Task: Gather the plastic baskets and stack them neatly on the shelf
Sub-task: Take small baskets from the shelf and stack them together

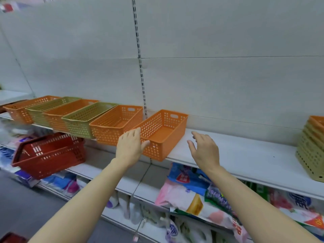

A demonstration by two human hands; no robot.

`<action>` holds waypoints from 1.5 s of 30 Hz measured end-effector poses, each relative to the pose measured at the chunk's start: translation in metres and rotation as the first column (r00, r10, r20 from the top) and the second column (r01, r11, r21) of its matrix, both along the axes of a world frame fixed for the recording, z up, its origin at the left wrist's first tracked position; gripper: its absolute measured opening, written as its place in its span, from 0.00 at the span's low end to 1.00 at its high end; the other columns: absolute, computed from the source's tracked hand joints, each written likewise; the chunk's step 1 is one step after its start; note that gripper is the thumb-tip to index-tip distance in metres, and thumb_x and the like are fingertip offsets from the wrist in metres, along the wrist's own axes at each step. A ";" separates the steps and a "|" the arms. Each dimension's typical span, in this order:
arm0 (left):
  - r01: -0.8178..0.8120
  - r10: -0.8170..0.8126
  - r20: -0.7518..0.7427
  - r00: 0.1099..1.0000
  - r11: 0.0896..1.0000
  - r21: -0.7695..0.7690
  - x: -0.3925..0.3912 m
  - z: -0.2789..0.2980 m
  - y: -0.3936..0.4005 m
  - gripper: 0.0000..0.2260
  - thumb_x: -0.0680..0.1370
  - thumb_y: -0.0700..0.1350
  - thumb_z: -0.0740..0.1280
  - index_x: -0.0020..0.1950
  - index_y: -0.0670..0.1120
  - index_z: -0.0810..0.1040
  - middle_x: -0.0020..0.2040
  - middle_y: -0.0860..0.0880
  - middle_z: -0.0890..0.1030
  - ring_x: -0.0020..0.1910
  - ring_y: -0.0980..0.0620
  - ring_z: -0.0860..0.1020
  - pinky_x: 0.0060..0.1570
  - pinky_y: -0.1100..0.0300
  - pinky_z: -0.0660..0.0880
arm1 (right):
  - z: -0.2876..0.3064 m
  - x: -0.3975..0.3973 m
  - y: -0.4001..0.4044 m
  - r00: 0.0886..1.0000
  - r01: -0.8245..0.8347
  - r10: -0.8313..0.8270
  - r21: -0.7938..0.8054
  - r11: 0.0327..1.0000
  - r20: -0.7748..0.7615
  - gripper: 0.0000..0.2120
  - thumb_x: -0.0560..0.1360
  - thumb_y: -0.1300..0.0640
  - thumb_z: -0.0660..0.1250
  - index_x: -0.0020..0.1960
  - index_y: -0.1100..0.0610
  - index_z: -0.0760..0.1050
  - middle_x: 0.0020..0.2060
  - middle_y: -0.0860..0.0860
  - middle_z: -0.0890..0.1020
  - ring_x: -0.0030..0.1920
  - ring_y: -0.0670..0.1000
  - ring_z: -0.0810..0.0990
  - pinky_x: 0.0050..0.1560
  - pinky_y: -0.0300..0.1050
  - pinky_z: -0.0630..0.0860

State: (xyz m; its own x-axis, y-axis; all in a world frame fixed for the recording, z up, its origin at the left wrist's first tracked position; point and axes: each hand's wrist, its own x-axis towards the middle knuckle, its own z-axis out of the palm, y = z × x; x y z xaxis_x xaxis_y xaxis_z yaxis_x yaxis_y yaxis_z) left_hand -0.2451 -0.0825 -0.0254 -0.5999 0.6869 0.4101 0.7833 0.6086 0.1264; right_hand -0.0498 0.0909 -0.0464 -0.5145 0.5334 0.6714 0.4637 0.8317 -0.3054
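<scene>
Several orange and green perforated plastic baskets stand side by side along the white shelf. The rightmost one is an orange basket, empty, slightly apart from its orange neighbour. My left hand rests against the orange basket's front left corner with fingers spread, not gripping it. My right hand hovers open just right of that basket, not touching it. At the far right edge of the shelf stands a stack of nested baskets, green below and orange on top.
A red shopping basket sits on the lower shelf at the left. Packaged goods in bags fill the shelves below. The shelf's white back panel rises behind, with a slotted upright in the middle.
</scene>
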 end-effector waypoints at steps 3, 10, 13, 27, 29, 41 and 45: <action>-0.061 0.061 0.021 0.998 0.998 0.000 -0.028 -0.002 -0.015 0.29 0.80 0.59 0.64 0.73 0.40 0.69 0.69 0.40 0.76 0.66 0.37 0.74 0.62 0.45 0.70 | -0.003 -0.026 -0.010 1.000 -0.022 0.022 -0.076 0.997 0.007 0.14 0.76 0.55 0.69 0.58 0.62 0.79 0.43 0.55 0.84 0.43 0.58 0.81 0.40 0.50 0.76; -0.283 0.283 0.024 0.959 0.959 -0.005 -0.126 0.009 -0.042 0.25 0.81 0.57 0.61 0.68 0.38 0.72 0.64 0.36 0.75 0.62 0.35 0.72 0.60 0.44 0.69 | 0.004 -0.086 -0.017 0.996 0.083 -0.075 -0.313 0.946 0.038 0.20 0.79 0.46 0.61 0.66 0.57 0.71 0.44 0.54 0.81 0.46 0.57 0.80 0.44 0.49 0.75; -0.358 0.358 0.073 0.931 0.934 -0.011 -0.170 0.015 -0.046 0.26 0.82 0.58 0.59 0.68 0.38 0.71 0.66 0.36 0.72 0.64 0.35 0.70 0.61 0.43 0.70 | 0.009 -0.115 -0.021 0.990 0.141 -0.127 -0.472 0.870 0.061 0.25 0.76 0.37 0.57 0.66 0.52 0.69 0.45 0.53 0.83 0.44 0.57 0.81 0.45 0.51 0.79; -0.304 0.333 0.462 0.822 0.942 -0.139 -0.272 0.023 -0.025 0.13 0.78 0.41 0.64 0.58 0.33 0.76 0.54 0.33 0.82 0.55 0.36 0.81 0.51 0.50 0.75 | 0.005 -0.135 -0.048 0.853 0.519 -0.466 -0.490 0.701 0.237 0.11 0.77 0.60 0.57 0.52 0.56 0.76 0.45 0.55 0.83 0.41 0.57 0.79 0.37 0.44 0.71; -0.265 0.262 0.501 0.825 0.962 -0.067 -0.274 0.022 -0.021 0.07 0.76 0.36 0.63 0.46 0.33 0.79 0.46 0.33 0.82 0.48 0.35 0.81 0.43 0.52 0.74 | 0.006 -0.116 -0.048 0.833 0.541 -0.518 -0.489 0.684 0.195 0.12 0.78 0.58 0.57 0.56 0.54 0.77 0.46 0.54 0.84 0.45 0.57 0.81 0.39 0.46 0.74; -0.037 -0.396 0.774 0.494 0.880 0.474 -0.153 0.075 0.064 0.13 0.77 0.29 0.66 0.59 0.39 0.76 0.37 0.41 0.77 0.17 0.56 0.77 0.16 0.66 0.73 | 0.065 0.084 -0.039 0.717 0.572 -0.679 -0.425 0.702 -0.156 0.12 0.76 0.53 0.66 0.57 0.52 0.82 0.48 0.52 0.86 0.49 0.55 0.83 0.43 0.46 0.76; 0.044 -0.432 0.731 0.528 0.874 0.485 -0.093 0.091 0.119 0.16 0.74 0.33 0.70 0.62 0.39 0.81 0.45 0.38 0.83 0.33 0.43 0.81 0.24 0.59 0.80 | 0.080 0.171 -0.038 0.668 0.602 -0.706 -0.388 0.698 -0.236 0.11 0.75 0.55 0.66 0.56 0.50 0.82 0.48 0.49 0.86 0.50 0.53 0.84 0.43 0.48 0.78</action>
State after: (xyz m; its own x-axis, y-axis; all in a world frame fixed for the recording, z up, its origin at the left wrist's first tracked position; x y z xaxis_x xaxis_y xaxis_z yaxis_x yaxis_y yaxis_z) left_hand -0.3377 0.0360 0.0658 -0.6345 0.7675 0.0914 0.3331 0.1648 0.9284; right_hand 0.1213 0.0530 0.0336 0.2718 0.8146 0.5124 0.6760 0.2174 -0.7041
